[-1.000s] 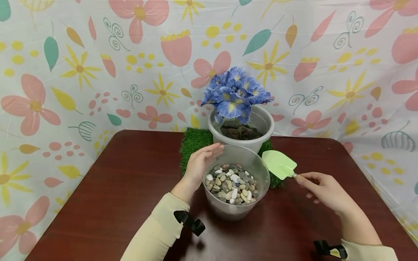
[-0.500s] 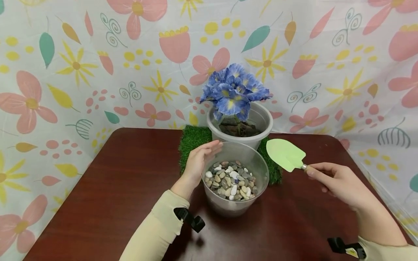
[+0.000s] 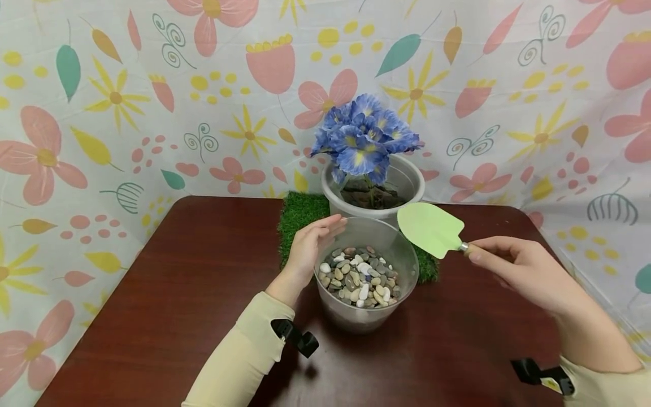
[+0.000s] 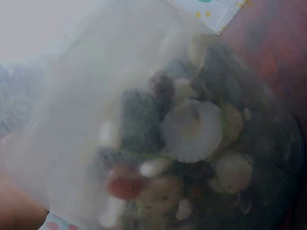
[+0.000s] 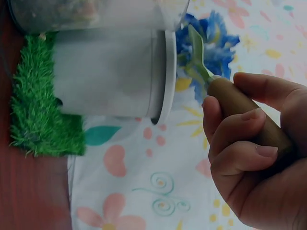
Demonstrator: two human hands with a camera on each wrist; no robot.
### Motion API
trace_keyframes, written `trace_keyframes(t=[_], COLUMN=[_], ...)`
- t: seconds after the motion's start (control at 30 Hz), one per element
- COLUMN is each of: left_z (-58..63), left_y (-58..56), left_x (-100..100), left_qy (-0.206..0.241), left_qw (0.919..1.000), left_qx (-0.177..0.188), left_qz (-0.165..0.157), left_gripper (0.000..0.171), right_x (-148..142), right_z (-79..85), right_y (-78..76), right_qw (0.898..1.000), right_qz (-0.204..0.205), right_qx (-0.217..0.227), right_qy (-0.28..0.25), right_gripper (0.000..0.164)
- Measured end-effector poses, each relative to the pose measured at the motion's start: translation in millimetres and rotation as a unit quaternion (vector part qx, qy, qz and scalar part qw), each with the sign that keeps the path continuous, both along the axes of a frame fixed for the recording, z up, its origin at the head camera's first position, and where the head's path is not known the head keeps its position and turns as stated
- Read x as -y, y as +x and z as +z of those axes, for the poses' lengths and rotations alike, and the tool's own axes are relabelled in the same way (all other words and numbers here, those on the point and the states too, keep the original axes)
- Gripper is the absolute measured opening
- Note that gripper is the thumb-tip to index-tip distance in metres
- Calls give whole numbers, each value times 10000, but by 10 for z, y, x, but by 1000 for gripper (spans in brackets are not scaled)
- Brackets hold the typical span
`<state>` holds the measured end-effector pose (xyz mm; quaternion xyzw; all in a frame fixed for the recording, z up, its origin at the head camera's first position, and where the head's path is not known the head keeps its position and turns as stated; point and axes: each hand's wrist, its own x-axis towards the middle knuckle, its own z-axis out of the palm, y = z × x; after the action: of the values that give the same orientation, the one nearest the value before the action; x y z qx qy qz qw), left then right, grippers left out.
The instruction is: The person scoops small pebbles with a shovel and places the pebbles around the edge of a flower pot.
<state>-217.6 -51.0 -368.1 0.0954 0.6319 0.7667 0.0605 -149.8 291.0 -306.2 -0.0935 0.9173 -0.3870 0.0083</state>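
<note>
My right hand (image 3: 524, 271) grips the wooden handle (image 5: 252, 120) of a trowel with a light green blade (image 3: 431, 229). The blade hangs above the right rim of a clear plastic bucket (image 3: 356, 316), apart from the pebbles. Mixed pebbles (image 3: 358, 277) in white, tan and grey lie inside the bucket. Against the bucket's left side rests my left hand (image 3: 307, 251), its fingers straight near the rim. Through the hazy bucket wall (image 4: 81, 124), the left wrist view shows stones and a white shell (image 4: 192, 130).
Behind the bucket, a grey pot (image 3: 414, 195) with blue flowers (image 3: 363, 138) stands on a green turf mat (image 3: 300, 217). The dark red table (image 3: 203, 271) ends at a flower-patterned cloth (image 3: 213, 113).
First the trowel swung right and up, away from the bucket; since then it has come back left and a little higher, over the rim. The left hand stays against the bucket.
</note>
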Motion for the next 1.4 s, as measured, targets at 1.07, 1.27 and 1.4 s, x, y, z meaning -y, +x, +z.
trace_keyframes(t=[1.07,1.27,1.4], left_z=[-8,-4,2], left_y=[-29,-17,-13], left_x=[-5,-5,-4], left_qy=[63,54,65], left_qw=[10000,10000,10000], left_qx=[-3,-31,-72], left_qz=[35,33,14], left_gripper=[43,43,43], right_x=[818,927,968], right_z=[472,447,412], right_y=[-133,-101,-76], right_qw=[9660,9492,9379], right_qz=[1067,984,1006], right_qx=[-715,-1094,-1410], right_qy=[2243,2782,3007], right_gripper=[13,7,5])
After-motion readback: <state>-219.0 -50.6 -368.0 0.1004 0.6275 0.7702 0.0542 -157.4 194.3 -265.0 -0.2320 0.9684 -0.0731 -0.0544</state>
